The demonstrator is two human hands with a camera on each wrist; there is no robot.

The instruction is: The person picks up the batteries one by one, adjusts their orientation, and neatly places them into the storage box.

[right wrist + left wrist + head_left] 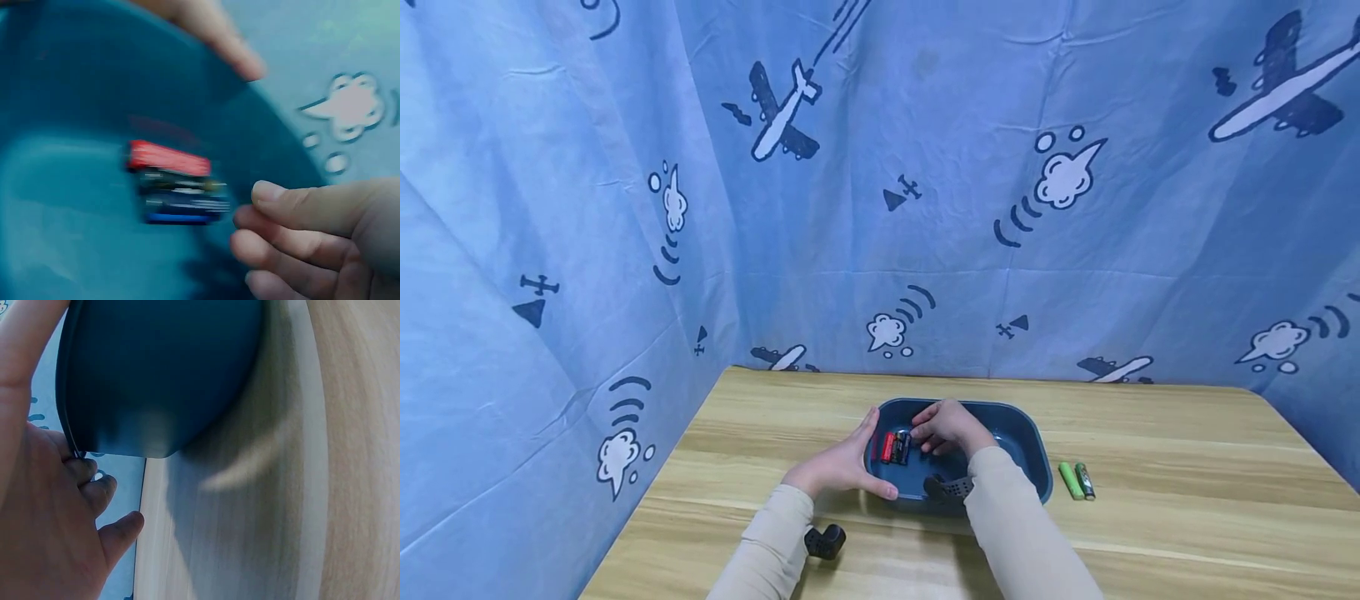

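Note:
A dark blue basin (917, 483) stands on the table. My left hand (842, 462) spans its left end, thumb at the near side and fingers at the far rim; the left wrist view shows fingertips bent at the rim. Inside, at the left, a red battery (172, 158) lies side by side with dark batteries (184, 197), blurred in the right wrist view. My right hand (951, 427) is over the basin just right of these batteries. Its fingers (250, 247) are loosely bent, with nothing seen between them and the thumb, and apart from the batteries.
On the table right of the basin lie a green battery (1071, 481) and a green-and-black battery (1085, 481), side by side. The wooden table (1187, 483) meets a blue printed curtain (970, 208) at the back and left. Black wrist devices are on both arms.

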